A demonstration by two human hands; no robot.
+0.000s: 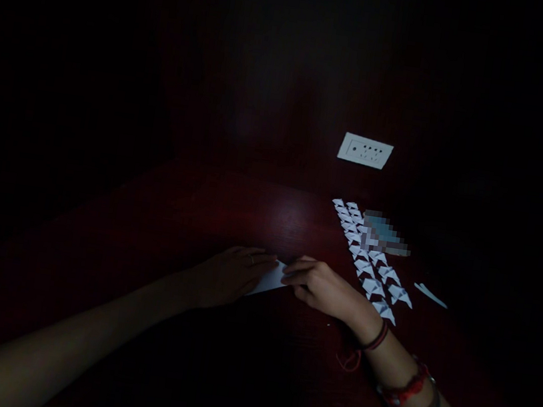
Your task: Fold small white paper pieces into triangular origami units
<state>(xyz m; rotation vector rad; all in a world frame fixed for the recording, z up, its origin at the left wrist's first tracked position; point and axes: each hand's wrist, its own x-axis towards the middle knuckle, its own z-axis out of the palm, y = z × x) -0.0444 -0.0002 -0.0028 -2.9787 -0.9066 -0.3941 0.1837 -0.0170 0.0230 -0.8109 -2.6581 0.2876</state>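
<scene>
Paper (269,282) lies on a dark red table (189,215) before a dim wall (264,115).

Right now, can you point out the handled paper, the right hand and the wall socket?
Handled paper (269,281): head view, middle of its visible surface.
Right hand (317,284): head view, back of the hand.
Wall socket (365,151): head view, centre of its faceplate.
</scene>
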